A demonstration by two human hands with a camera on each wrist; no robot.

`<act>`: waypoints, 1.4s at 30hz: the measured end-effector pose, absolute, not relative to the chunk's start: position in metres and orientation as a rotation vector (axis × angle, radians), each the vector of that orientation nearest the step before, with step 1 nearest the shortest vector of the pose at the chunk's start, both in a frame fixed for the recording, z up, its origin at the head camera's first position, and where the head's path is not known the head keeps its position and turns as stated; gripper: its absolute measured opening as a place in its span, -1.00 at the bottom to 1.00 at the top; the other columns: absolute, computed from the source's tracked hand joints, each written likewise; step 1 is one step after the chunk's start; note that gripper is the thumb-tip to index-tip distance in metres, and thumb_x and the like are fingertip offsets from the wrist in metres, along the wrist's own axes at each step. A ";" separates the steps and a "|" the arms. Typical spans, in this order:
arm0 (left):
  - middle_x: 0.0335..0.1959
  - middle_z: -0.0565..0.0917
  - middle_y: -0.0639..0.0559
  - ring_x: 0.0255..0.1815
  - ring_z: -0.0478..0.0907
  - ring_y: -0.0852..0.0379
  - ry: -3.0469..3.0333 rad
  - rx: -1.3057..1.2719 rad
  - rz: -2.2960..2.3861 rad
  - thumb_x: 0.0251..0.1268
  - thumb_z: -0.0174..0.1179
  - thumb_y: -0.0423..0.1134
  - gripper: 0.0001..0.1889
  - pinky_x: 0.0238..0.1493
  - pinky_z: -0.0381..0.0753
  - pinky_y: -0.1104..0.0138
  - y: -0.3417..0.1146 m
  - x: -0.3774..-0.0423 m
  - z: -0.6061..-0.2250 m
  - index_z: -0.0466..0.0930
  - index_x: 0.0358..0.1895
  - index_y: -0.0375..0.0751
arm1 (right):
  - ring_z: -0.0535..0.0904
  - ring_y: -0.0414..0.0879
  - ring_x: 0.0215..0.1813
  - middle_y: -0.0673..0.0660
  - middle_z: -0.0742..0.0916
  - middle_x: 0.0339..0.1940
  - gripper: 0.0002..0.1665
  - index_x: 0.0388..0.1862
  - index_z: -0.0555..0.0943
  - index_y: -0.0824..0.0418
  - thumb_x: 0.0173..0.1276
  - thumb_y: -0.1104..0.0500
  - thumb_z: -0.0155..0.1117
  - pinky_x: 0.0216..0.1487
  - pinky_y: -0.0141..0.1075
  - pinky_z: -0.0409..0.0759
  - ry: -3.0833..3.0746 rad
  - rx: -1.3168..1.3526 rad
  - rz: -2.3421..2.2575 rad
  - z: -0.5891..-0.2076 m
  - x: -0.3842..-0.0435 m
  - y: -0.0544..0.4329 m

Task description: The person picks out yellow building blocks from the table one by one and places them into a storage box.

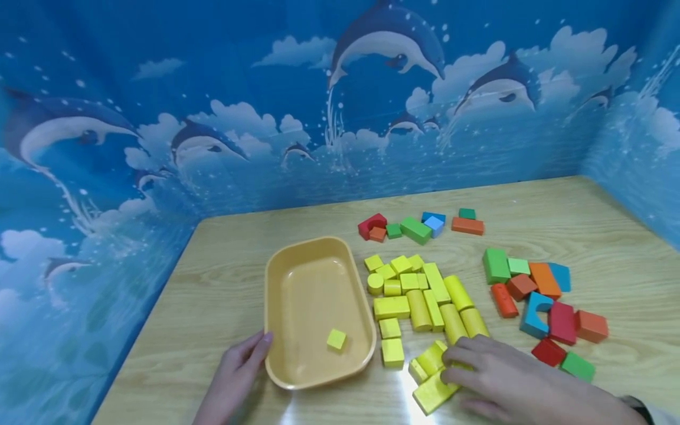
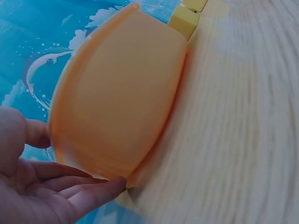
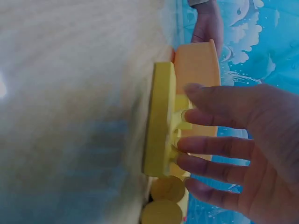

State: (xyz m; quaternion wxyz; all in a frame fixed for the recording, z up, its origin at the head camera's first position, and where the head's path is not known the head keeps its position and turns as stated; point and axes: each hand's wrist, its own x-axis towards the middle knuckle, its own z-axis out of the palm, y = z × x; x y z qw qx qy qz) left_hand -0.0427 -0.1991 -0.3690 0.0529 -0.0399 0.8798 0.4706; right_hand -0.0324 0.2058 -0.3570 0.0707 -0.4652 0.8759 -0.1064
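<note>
A tan plastic tray [image 1: 284,307] stands on the table with one small yellow cube [image 1: 336,339] in it. My left hand [image 1: 239,369] grips its left side, thumb at the rim; the left wrist view has the fingers [image 2: 93,196] along the lower side of the tray wall [image 2: 119,93]. My right hand [image 1: 499,375] reaches over the nearest yellow blocks, fingertips among them and partly hiding them. In the right wrist view its fingers [image 3: 217,147] extend loosely over a long yellow block [image 3: 160,119]. Beside it lie yellow cylinders [image 3: 168,189].
More yellow blocks [image 1: 391,307] lie grouped right of the tray. Red, blue, green and orange blocks [image 1: 562,322] are scattered at the right, with another row at the back around a green block [image 1: 416,230]. A dolphin-printed backdrop [image 1: 297,165] borders the wooden table [image 1: 212,283].
</note>
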 end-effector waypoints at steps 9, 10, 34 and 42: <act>0.15 0.54 -0.38 0.13 0.56 -0.16 2.639 -0.162 1.440 0.52 -0.02 -0.10 -0.49 0.07 0.64 0.15 -0.198 -0.041 -0.364 0.42 0.19 -0.56 | 0.55 -0.17 -0.01 -0.15 0.64 0.05 -0.58 0.17 0.55 -0.10 0.36 -0.10 0.25 -0.14 -0.20 0.69 2.723 -1.412 -0.262 -0.361 -0.028 0.201; 0.15 0.55 -0.38 0.11 0.58 -0.14 2.621 -0.171 1.464 0.51 -0.01 -0.12 -0.51 0.03 0.66 0.20 -0.198 -0.041 -0.364 0.42 0.19 -0.57 | 0.56 -0.15 0.00 -0.12 0.64 0.07 -0.57 0.18 0.55 -0.06 0.35 -0.08 0.26 -0.13 -0.19 0.69 2.745 -1.434 -0.247 -0.362 -0.028 0.201; 0.02 0.62 -0.37 -0.05 0.66 -0.07 2.537 -0.172 1.616 0.44 0.06 -0.33 -0.67 -0.14 0.72 0.32 -0.198 -0.042 -0.363 0.53 0.08 -0.56 | 0.53 -0.31 -0.10 -0.29 0.65 -0.07 -0.57 0.13 0.59 -0.14 0.27 -0.10 0.35 -0.11 -0.27 0.67 2.591 -1.182 -0.280 -0.353 -0.030 0.194; -0.06 0.68 -0.29 -0.10 0.67 0.03 2.573 -0.181 1.560 0.46 0.05 -0.25 -0.65 -0.14 0.72 0.33 -0.198 -0.042 -0.365 0.56 0.07 -0.52 | 0.58 -0.24 0.05 -0.17 0.67 0.04 -0.52 0.19 0.59 0.02 0.43 -0.17 0.11 -0.06 -0.30 0.68 2.541 -1.385 -0.636 -0.316 -0.040 0.161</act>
